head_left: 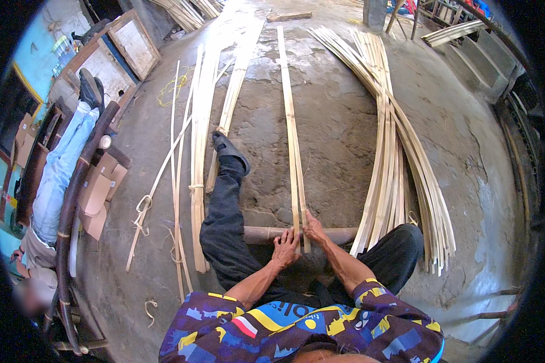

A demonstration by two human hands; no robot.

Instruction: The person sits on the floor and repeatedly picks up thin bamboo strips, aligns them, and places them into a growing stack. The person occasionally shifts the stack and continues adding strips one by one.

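So far over on my left, someone in pale jeans (60, 160) is stretched out along a bench (65, 242) with a dark pole for an edge, and an opened cardboard box (95, 196) sits on the floor just beside it. Next come some skinny loose strips (176, 224) with yellow string (168, 95) near their far end, then a thicker tied bundle (198, 206) of pale strips, then my left leg, stuck out straight with a dark sandal (230, 148) right by another bundle (239, 72). My left hand (286, 249) is down on the dark round pole (260, 235) lying crosswise in front of me, fingers spread and touching the strips; can't tell if it's actually pinching them. Those two long bamboo strips (290, 133) lie side by side between my legs, near ends over the pole, running away from me. My right hand (313, 228) is curled onto their right edge, gripping. Past my bent right knee there's a big fanned-out pile of strips (384, 157), crossing over itself.
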